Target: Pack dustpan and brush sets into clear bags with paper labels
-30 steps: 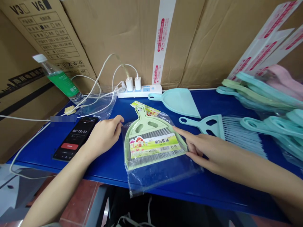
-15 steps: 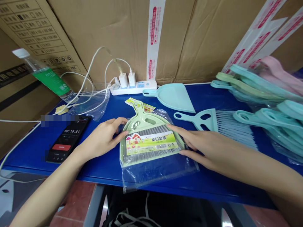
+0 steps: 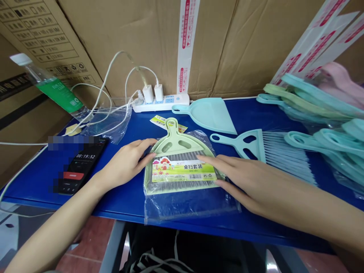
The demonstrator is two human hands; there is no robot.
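Note:
A light green dustpan and brush set [image 3: 173,151] lies in a clear plastic bag on the blue table [image 3: 125,204], handle pointing away from me. A printed label [image 3: 183,170] with mushrooms covers part of the grey bristles. My left hand [image 3: 127,159] pinches the set's left edge between thumb and fingers. On the right side, my right hand [image 3: 236,176] holds the bagged set, its index finger lying on the label's corner and its thumb at the edge. Another label [image 3: 159,120] lies partly behind the green handle.
Behind are a turquoise dustpan [image 3: 209,115], a turquoise brush [image 3: 253,146] and a power strip [image 3: 173,101] with white cables. Bagged sets [image 3: 321,110] pile up at right. A phone [image 3: 82,165] and a tilted bottle [image 3: 58,91] are at left. Cardboard stands at the back.
The green set's handle has shifted slightly right and lies lower in the bag's glare. Both hands stay on its sides, with the right index finger a little further left. The view has shifted slightly.

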